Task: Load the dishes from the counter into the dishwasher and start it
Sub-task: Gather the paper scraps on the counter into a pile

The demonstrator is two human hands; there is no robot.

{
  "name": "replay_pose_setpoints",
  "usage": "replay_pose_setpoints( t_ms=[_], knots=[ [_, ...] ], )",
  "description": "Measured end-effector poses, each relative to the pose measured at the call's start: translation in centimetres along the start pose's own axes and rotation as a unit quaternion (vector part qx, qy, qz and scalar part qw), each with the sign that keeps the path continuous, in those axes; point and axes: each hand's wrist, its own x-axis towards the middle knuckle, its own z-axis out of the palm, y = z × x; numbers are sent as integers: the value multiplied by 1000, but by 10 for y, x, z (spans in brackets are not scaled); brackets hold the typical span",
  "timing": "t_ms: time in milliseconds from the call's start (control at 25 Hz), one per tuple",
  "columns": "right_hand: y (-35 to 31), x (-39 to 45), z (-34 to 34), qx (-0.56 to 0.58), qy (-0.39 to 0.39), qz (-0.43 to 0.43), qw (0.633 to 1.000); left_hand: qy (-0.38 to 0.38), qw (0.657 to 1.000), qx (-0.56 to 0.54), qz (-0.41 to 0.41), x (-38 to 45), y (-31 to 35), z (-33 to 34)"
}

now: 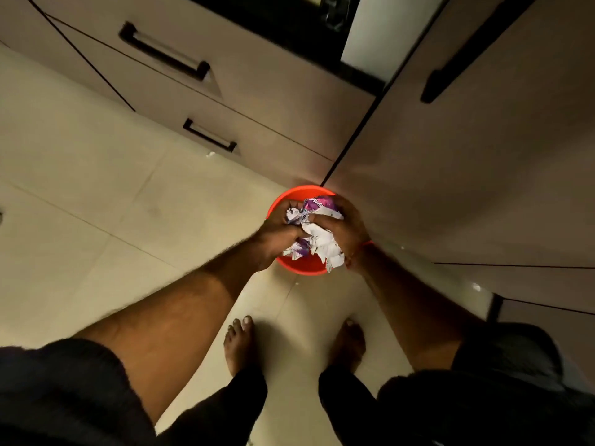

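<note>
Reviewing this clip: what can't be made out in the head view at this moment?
- Inside of the orange bin: hidden by both hands and the crumpled purple-and-white wrapper.
- Wrapper print: too crumpled and small to read.
- Left hand and right hand: their grip on the wrapper is clear, but the fingertips are buried in it.
- Dishwasher, counter and dishes: none identifiable in frame.
- Dark object at the top edge: cut off and blurred.
</note>
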Motion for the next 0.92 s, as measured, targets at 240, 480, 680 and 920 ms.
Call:
replay_pose_setpoints(
  t_ms=[240,480,680,920],
  knots=[
    [79,87,9,18,4,76,997,43,998,0,-40,98,-67,2],
    [103,100,-3,-21,54,82,995,58,998,17,-3,79,-71,14],
    [49,27,-13,-49,63,57,995,116,992,39,22,5,-32,20],
    [-46,-78,-27,31,72,56,995,109,987,97,66,-111,56,26]
  ],
)
